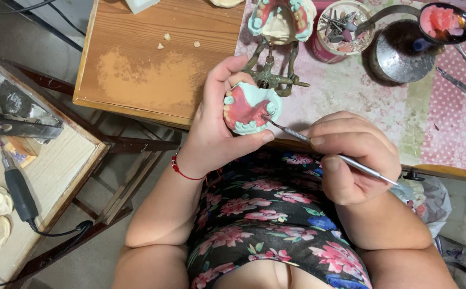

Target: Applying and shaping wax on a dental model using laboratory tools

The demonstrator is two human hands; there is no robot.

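Left hand (217,126) cups the denture model (250,108), right hand (350,155) pinches the metal carving tool (318,145). Fingers closed on both (tip touching pink wax); a slip could gouge it.

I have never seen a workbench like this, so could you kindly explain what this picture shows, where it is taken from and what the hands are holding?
There is no machine here: a person works with two bare hands, and the single picture comes from a camera worn on their head, looking down.

The left hand holds a pink and pale green model of a set of teeth. The right hand grips a thin metal hand tool like a pen, its tip at the pink part of the model.

On the pink patterned cloth beyond stand a second teeth model in a metal hinged frame, a round tub of small grinding bits, a round metal pot and a dark spoon of pink wax-like material. A dusty wooden board lies to the left.
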